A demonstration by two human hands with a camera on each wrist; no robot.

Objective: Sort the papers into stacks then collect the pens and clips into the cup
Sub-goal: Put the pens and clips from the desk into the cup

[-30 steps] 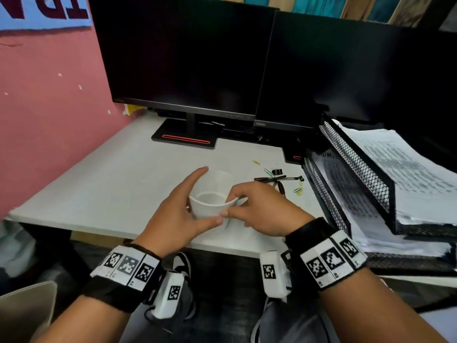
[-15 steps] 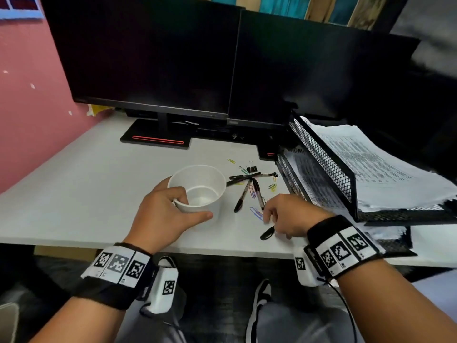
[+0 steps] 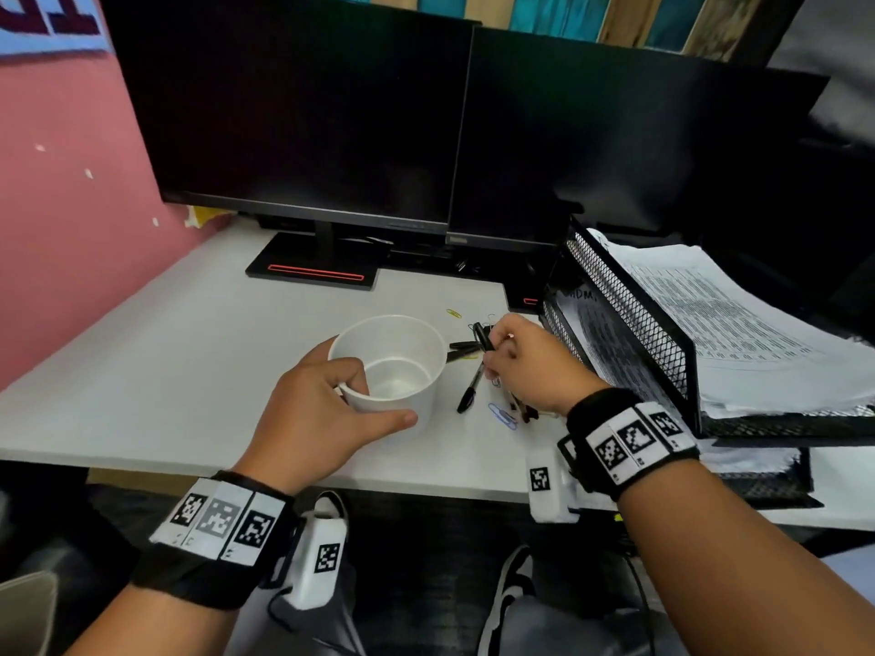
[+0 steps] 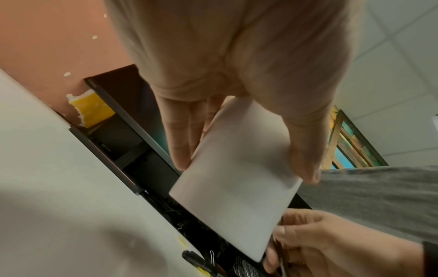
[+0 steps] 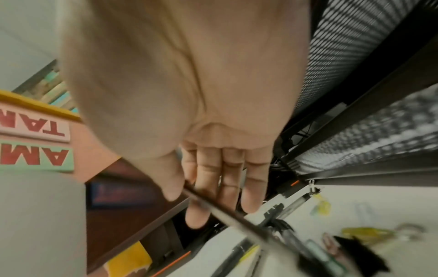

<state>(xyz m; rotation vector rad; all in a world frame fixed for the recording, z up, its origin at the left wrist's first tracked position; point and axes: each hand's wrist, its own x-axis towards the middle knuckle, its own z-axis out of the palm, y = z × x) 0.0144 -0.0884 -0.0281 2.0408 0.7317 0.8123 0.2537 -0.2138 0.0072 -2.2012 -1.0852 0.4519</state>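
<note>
Beside the cup (image 3: 395, 366), gripped by my left hand (image 3: 312, 409), my right hand (image 3: 530, 366) pinches a pen (image 3: 483, 336). It could slip from that thin pinch, or knock the light cup over if dropped in carelessly.

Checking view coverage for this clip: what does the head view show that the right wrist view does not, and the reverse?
Head only: the left hand gripping the white cup, a blue paper clip on the desk, and printed papers on top of the mesh tray. Right wrist only: the thumb and fingers pinching the pen from the palm side. Both: the right hand holding a black pen, with loose pens and clips beside the tray.
</note>
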